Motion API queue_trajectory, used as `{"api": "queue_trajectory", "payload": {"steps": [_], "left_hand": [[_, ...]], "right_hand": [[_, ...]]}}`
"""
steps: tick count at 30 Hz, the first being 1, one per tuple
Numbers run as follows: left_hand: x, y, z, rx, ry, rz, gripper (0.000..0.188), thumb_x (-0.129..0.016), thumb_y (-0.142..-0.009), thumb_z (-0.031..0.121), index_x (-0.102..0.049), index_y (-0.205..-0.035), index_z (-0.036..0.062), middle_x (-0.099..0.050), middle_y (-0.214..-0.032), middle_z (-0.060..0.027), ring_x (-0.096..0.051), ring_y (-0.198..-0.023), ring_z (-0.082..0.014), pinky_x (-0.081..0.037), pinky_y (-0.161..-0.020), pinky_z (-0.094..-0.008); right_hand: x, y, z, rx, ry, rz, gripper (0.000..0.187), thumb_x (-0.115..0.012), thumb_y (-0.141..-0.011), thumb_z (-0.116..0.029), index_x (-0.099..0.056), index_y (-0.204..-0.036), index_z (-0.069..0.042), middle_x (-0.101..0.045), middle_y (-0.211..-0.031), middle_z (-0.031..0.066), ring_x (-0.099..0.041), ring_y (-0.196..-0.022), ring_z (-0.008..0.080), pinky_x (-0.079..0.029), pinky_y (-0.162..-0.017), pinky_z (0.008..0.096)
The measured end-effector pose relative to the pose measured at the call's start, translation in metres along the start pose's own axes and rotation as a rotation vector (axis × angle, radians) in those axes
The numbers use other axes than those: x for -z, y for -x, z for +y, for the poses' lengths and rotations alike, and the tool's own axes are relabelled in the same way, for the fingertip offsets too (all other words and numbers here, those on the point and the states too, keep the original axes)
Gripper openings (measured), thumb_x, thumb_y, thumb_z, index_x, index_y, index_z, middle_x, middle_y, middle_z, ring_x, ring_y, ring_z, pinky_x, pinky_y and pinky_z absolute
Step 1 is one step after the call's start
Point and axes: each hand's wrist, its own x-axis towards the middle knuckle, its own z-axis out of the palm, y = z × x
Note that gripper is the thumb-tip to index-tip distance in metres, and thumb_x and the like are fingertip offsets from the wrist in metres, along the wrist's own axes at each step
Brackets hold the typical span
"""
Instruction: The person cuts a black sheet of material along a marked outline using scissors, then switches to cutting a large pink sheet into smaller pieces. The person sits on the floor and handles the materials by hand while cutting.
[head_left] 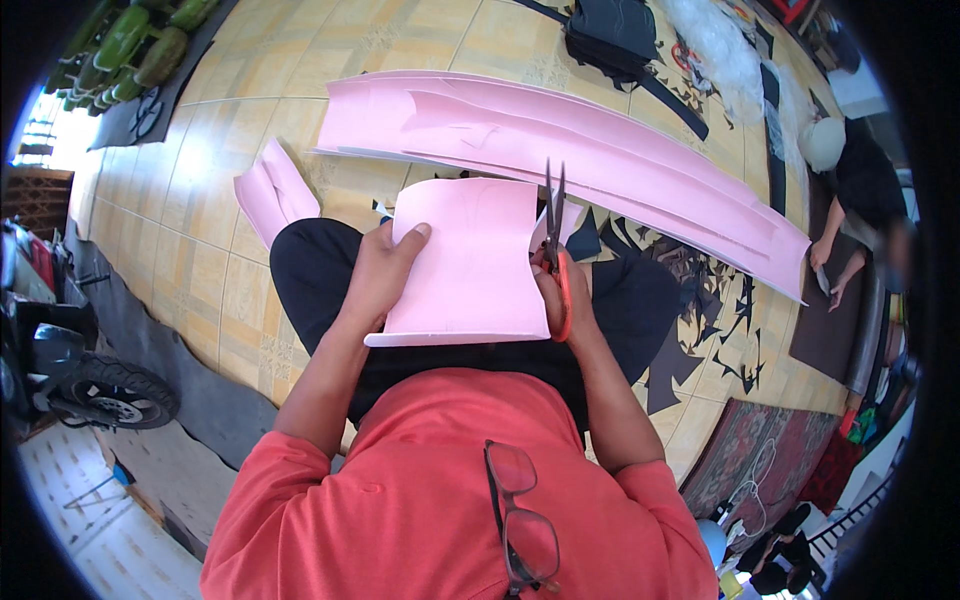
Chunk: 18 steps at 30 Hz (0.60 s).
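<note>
A curled pink sheet [468, 265] lies over my lap, its lower edge bent up to show a paler rim. My left hand [388, 262] grips its left edge, thumb on top and fingers hidden beneath. In my right hand [553, 290] is a pair of scissors [558, 270] with orange handles, at the sheet's right edge. Their dark blades point away from me, slightly parted. Beyond my knees stretches a long pink sheet [560, 155] with curled edges. A smaller pink piece [277, 190] rests on the floor to the left.
Dark scraps [690, 275] litter the tiled floor [190, 230] at my right. A black bag [612, 38] is at the far side. Another person [865, 180] works over dark material [830, 290] at right. A motorcycle wheel [112, 392] stands at left, a patterned rug [760, 460] lower right.
</note>
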Motion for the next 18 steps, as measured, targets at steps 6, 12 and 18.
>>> {"api": "queue_trajectory", "payload": {"steps": [6,12,18], "left_hand": [[0.006,0.003,0.011,0.024,-0.055,-0.058,0.031,-0.059,-0.093,0.019,-0.062,-0.105,-0.0088,-0.067,-0.082,-0.0086,-0.06,-0.067,-0.0104,-0.049,-0.063,-0.0259],[0.009,0.003,0.006,0.024,-0.034,-0.098,0.031,-0.059,-0.093,0.02,-0.063,-0.106,-0.0087,-0.067,-0.082,-0.0085,-0.061,-0.067,-0.0104,-0.049,-0.063,-0.0256],[0.019,-0.002,0.003,0.05,-0.06,-0.155,0.033,-0.06,-0.092,0.02,-0.062,-0.107,-0.0086,-0.068,-0.084,-0.0087,-0.062,-0.069,-0.0107,-0.05,-0.064,-0.0256]], "right_hand": [[0.018,0.002,-0.012,-0.001,0.163,-0.113,0.024,-0.061,-0.082,-0.015,-0.052,-0.096,0.003,-0.063,-0.089,0.0253,-0.063,-0.088,0.0425,-0.05,-0.076,0.0442],[0.02,0.001,-0.014,0.06,0.202,-0.123,0.026,-0.063,-0.081,-0.015,-0.052,-0.095,0.003,-0.063,-0.091,0.0264,-0.064,-0.088,0.0428,-0.05,-0.076,0.0446],[0.028,0.002,-0.01,0.095,0.229,-0.173,0.024,-0.064,-0.078,-0.013,-0.054,-0.091,0.004,-0.064,-0.08,0.0248,-0.064,-0.08,0.0422,-0.05,-0.072,0.0431]]}}
